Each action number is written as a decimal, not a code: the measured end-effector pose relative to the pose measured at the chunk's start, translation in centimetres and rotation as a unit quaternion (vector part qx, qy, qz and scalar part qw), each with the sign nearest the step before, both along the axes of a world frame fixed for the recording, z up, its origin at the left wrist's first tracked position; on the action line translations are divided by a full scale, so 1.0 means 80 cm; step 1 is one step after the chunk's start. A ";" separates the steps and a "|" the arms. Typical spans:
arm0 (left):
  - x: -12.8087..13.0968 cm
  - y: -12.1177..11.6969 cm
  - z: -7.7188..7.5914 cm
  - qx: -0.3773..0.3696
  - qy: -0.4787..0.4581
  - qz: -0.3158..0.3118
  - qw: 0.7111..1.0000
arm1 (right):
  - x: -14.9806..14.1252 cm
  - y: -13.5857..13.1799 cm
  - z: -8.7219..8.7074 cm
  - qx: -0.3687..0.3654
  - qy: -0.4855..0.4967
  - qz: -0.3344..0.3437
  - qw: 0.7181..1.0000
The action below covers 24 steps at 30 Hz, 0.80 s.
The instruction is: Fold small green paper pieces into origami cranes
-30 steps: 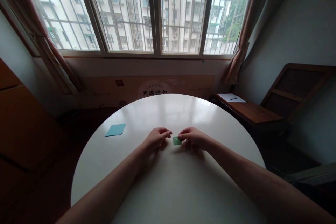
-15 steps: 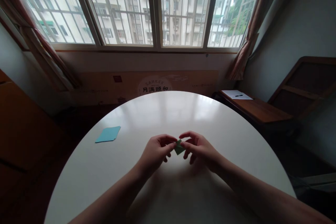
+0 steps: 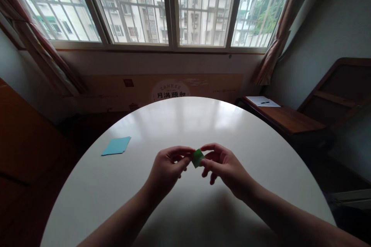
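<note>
A small folded piece of green paper [image 3: 197, 158] is held up above the white round table [image 3: 185, 123], one corner toward me. My left hand [image 3: 171, 164] pinches its left corner between thumb and fingers. On the other side, my right hand [image 3: 220, 162] grips the lower right edge with the thumb in front and the index finger near the top. Its lower fingers hang loosely curled beneath. Part of the paper's right side is hidden by the right thumb.
A stack of light blue paper squares [image 3: 116, 146] lies at the table's left. Beyond the right edge stands a wooden chair [image 3: 292, 117] with a white sheet [image 3: 262, 101] and a dark pen [image 3: 264, 102] on its seat. Barred windows and a printed cardboard panel [image 3: 139, 87] are behind the table.
My left hand moved from beside the green paper to gripping its left corner. Both hands lifted the paper off the table's surface and turned it cornerwise. My view also tilted down.
</note>
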<state>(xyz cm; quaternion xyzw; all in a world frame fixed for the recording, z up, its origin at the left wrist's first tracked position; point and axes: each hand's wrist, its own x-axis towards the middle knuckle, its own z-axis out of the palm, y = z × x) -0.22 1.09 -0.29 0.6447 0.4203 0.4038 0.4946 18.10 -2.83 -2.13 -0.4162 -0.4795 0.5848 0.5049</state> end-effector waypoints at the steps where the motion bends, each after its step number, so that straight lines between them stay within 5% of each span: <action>1: 0.000 -0.001 0.001 0.007 -0.004 0.000 1.000 | 0.000 -0.001 0.000 0.004 0.005 0.002 1.000; 9: -0.003 -0.008 0.007 0.028 -0.017 -0.011 0.999 | 0.000 -0.002 -0.003 0.048 0.014 0.000 0.999; 18: 0.001 -0.014 0.010 -0.036 -0.054 -0.022 0.998 | 0.001 -0.010 -0.006 0.207 -0.069 -0.053 0.975; 24: 0.001 -0.016 0.009 -0.030 -0.069 -0.012 0.997 | 0.003 -0.008 -0.008 0.221 -0.071 -0.059 0.971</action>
